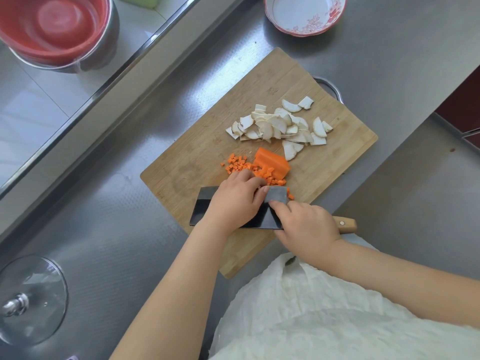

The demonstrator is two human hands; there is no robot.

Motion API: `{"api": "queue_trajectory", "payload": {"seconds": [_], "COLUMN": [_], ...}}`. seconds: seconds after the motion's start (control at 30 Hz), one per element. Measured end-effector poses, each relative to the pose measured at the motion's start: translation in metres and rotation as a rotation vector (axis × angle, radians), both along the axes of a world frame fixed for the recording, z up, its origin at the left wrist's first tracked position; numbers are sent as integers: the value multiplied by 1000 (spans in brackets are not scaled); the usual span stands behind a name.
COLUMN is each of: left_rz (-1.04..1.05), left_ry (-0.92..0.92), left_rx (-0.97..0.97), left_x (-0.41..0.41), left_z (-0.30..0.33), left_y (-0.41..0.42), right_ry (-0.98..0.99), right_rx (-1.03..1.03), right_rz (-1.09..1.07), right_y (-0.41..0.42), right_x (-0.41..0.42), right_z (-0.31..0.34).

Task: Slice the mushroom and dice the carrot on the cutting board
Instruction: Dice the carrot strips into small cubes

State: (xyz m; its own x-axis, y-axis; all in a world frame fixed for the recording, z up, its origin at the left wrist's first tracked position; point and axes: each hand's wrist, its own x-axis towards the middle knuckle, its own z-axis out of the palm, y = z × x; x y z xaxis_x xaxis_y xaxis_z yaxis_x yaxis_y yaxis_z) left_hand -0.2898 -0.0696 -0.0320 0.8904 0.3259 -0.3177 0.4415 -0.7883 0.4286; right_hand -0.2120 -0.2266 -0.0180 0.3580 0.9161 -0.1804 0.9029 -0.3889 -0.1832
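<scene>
A wooden cutting board (pixel 207 141) lies at an angle on the steel counter. White mushroom slices (pixel 280 126) are heaped on its far right part. An uncut orange carrot piece (pixel 271 162) lies mid-board, with small carrot dice (pixel 237 163) scattered to its left and in front. A cleaver (pixel 276 197) lies tilted over the board's near part, with a dark blade and a wooden handle. My right hand (pixel 306 229) grips the cleaver at the handle end, index finger on the blade. My left hand (pixel 233 201) rests across the blade's flat, fingers curled at the dice by its edge.
A red basin (pixel 52 29) sits in a steel pot in the sink at top left. A white bowl with red flowers (pixel 304 14) stands beyond the board. A glass lid (pixel 28 297) lies at lower left. The counter's edge drops off at right.
</scene>
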Motion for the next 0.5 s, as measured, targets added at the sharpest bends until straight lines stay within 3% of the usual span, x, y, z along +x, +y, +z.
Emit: {"api": "queue_trajectory", "payload": {"seconds": [0.1,0.2,0.27,0.37,0.5], "left_rz": [126,424,545,498,330], "left_ry": [-158,-663,-869,-830,-497], "left_rx": [92,199,267,226,175], "left_x": [-5,-29,-51,-78,-99], "left_z": [8,22,24,0,-49], "left_y": [1,-4,-10,-24,-39], "right_ry": [31,92,251,391,422], "right_rx": [-28,-101,-136,-128,-156], "right_rz": [1,-25,-87,-185,-212], "right_y": [-1,1,3,8,15], "right_x": [-3,-3,-1,1,0], "right_z": [2,9,11,10,6]}}
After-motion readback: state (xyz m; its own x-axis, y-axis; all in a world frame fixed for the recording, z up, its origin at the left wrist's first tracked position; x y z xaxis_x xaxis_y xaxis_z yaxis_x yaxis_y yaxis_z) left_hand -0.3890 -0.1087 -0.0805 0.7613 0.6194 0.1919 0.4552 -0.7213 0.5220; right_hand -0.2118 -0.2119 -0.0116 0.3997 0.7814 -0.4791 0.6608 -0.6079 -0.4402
